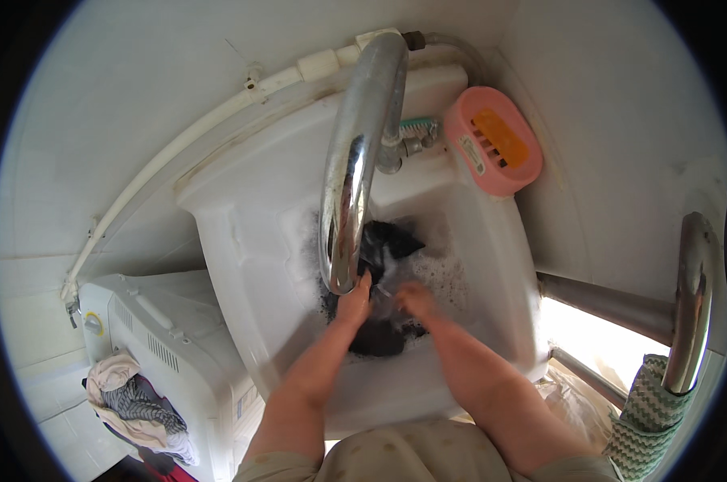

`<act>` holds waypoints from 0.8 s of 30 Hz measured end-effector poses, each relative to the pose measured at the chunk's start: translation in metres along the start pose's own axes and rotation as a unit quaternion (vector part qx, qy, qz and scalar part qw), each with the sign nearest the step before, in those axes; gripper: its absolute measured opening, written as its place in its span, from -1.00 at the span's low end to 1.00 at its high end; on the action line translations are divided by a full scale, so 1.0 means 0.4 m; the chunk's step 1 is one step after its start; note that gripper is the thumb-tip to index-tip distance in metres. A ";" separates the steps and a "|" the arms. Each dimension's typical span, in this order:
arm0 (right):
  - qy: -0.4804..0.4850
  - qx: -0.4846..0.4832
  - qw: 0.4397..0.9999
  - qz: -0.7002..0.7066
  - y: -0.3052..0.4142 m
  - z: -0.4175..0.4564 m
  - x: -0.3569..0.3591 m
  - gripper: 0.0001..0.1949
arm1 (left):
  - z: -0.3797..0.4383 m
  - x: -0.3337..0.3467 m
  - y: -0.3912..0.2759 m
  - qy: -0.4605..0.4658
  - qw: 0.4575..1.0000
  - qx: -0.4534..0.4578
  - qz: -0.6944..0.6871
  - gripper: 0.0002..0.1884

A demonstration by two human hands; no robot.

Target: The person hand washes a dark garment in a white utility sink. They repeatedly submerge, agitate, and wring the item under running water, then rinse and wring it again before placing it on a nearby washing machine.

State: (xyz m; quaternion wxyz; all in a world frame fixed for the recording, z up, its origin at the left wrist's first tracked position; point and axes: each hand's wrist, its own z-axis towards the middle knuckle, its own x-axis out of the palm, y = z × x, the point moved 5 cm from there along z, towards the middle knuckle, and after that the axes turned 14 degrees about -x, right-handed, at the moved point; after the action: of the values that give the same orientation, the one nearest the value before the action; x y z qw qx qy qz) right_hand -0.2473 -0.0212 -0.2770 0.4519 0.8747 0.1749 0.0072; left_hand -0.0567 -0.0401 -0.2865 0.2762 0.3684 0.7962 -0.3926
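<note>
A black cloth point(378, 338) lies wet in the white sink point(267, 289), with suds and cloudy water around it. My left hand point(354, 306) is at the middle of the basin beside the faucet spout point(348, 199), its thumb against a dark fold and its fingers mostly hidden. Water seems to run over the cloth between my hands. Just to the right, my right hand point(416, 300) is blurred, fingers curled towards the cloth; whether it grips any is unclear.
A pink soap dish point(526, 175) with an orange soap bar point(501, 135) sits on the sink's back right corner, near a green brush point(419, 126). At left stands a white washing machine point(201, 325) with clothes point(137, 400) hanging on it. Metal rails point(610, 304) hold a green patterned cloth point(649, 416).
</note>
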 end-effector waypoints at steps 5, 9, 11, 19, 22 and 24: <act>-0.292 0.128 0.876 0.363 0.011 0.006 -0.057 -0.55 | -0.037 -0.166 -0.054 -0.123 0.987 -0.056 -0.091 -0.47; -0.105 0.133 0.852 0.496 0.136 -0.012 -0.027 -0.38 | -0.229 -0.223 -0.307 0.011 0.968 0.169 -0.187 -0.54; 0.036 0.079 0.812 0.578 0.172 -0.013 -0.033 -0.32 | -0.363 -0.233 -0.381 0.055 0.946 0.270 -0.172 -0.50; -0.093 0.091 0.743 0.657 0.225 -0.028 0.044 -0.66 | -0.122 -0.257 -0.376 -0.167 0.961 0.037 -0.217 -0.73; -0.064 0.059 0.774 0.627 0.253 -0.032 0.051 -0.61 | -0.101 -0.296 -0.355 -0.120 0.936 0.044 -0.327 -0.75; -0.039 0.043 0.748 0.662 0.221 -0.034 0.021 -0.62 | -0.183 -0.279 -0.415 -0.136 0.937 0.134 -0.293 -0.77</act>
State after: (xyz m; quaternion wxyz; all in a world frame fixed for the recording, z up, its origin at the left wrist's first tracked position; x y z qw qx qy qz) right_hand -0.2155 -0.0547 -0.2000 0.3025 0.7893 -0.4654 0.2624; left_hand -0.1370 -0.0906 -0.0957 0.2022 0.0956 0.7637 -0.6056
